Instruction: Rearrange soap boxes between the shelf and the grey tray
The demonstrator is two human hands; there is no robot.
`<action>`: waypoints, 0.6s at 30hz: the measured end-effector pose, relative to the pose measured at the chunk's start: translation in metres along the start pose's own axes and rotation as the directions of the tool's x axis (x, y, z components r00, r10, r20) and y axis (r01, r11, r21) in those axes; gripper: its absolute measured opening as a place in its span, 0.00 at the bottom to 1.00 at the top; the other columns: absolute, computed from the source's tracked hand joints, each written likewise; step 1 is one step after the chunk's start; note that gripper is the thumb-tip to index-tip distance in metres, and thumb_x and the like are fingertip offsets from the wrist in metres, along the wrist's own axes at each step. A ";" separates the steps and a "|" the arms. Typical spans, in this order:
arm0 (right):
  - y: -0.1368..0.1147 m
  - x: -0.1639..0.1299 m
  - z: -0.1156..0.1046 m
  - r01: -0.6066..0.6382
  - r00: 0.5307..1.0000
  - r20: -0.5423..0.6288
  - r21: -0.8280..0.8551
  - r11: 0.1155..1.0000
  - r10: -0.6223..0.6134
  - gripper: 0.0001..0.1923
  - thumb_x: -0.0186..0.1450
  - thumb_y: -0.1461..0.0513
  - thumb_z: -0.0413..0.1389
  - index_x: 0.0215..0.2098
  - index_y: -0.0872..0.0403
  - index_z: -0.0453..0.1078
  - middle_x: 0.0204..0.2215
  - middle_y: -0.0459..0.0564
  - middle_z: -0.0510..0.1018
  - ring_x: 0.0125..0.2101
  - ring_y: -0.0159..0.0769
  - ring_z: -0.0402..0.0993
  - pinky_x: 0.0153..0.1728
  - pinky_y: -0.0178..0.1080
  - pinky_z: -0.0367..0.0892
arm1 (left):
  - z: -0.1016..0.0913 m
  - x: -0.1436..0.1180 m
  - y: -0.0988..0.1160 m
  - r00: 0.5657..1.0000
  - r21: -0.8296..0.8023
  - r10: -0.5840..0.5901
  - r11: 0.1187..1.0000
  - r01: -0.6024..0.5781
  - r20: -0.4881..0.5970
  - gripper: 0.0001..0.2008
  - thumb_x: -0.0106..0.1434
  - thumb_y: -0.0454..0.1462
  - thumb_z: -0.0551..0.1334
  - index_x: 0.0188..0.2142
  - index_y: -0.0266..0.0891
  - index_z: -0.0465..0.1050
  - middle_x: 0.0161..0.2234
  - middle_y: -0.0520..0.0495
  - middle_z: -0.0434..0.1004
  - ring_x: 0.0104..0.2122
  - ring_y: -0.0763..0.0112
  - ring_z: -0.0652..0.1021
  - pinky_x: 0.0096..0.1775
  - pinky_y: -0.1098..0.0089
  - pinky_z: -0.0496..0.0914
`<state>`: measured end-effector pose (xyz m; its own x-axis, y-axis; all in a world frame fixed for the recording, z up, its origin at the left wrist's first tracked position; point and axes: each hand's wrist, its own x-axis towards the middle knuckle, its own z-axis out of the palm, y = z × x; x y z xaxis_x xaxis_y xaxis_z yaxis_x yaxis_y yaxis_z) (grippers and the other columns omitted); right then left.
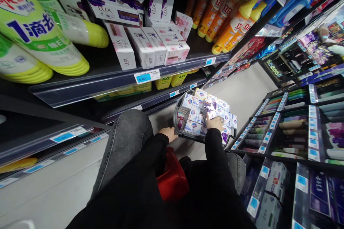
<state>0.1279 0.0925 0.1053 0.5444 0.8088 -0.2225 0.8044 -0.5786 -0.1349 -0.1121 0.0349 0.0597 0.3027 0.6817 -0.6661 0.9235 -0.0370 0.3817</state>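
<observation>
A dark basket (176,114) full of boxed soap stands on the floor between the shelves, in front of my knees. My left hand (168,134) is closed at the basket's near left rim, its fingertips partly hidden. Over the packed boxes, my right hand (215,123) reaches in from the near side, thumb and fingers around a shiny white and purple soap box (211,113). White and blue soap boxes (193,113) lie in rows about it, and another purple-marked box (211,103) sits just beyond the fingers.
On the left shelf (113,78) stand LUX soap boxes (146,46), orange bottles (236,25) and green-white bottles (40,32). Yellow AXE packs (170,80) sit one level lower. Low compartments (292,128) with packaged goods line the right. A red stool-like object (173,179) is under me.
</observation>
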 end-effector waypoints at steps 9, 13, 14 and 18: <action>-0.037 0.083 -0.053 0.442 0.897 0.083 -0.120 0.889 -0.435 0.27 0.68 0.51 0.50 0.64 0.48 0.61 0.64 0.57 0.58 0.64 0.46 0.56 0.63 0.45 0.51 | 0.001 0.002 0.000 1.000 -0.003 -0.007 1.000 0.007 0.006 0.28 0.66 0.47 0.53 0.59 0.33 0.66 0.57 0.32 0.71 0.56 0.50 0.73 0.54 0.60 0.67; -0.053 0.084 -0.033 0.408 0.912 0.142 -0.205 0.890 -0.385 0.31 0.63 0.44 0.54 0.59 0.50 0.66 0.59 0.62 0.62 0.59 0.52 0.62 0.61 0.49 0.54 | 0.000 0.003 -0.001 1.000 -0.012 -0.022 1.000 0.023 0.014 0.28 0.65 0.48 0.53 0.59 0.34 0.66 0.57 0.32 0.71 0.56 0.51 0.73 0.53 0.60 0.67; -0.055 0.082 -0.028 0.379 0.925 0.126 -0.211 0.901 -0.359 0.32 0.62 0.43 0.55 0.59 0.51 0.66 0.57 0.63 0.63 0.58 0.52 0.64 0.59 0.49 0.56 | 0.000 0.003 -0.001 1.000 -0.011 -0.023 1.000 0.023 0.014 0.28 0.66 0.48 0.53 0.59 0.34 0.66 0.57 0.33 0.71 0.56 0.51 0.73 0.53 0.60 0.67; -0.055 0.079 -0.018 0.296 0.955 0.070 -0.179 0.938 -0.288 0.32 0.60 0.45 0.59 0.57 0.50 0.64 0.57 0.62 0.60 0.53 0.49 0.69 0.55 0.47 0.60 | 0.002 0.003 -0.001 1.000 -0.013 -0.017 1.000 0.017 0.011 0.27 0.66 0.47 0.53 0.58 0.35 0.66 0.56 0.33 0.71 0.56 0.50 0.73 0.53 0.60 0.68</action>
<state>0.1307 0.1898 0.1122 0.2716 0.9318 -0.2410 0.9585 -0.2845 -0.0199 -0.1118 0.0355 0.0562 0.2895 0.6743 -0.6793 0.9255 -0.0161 0.3784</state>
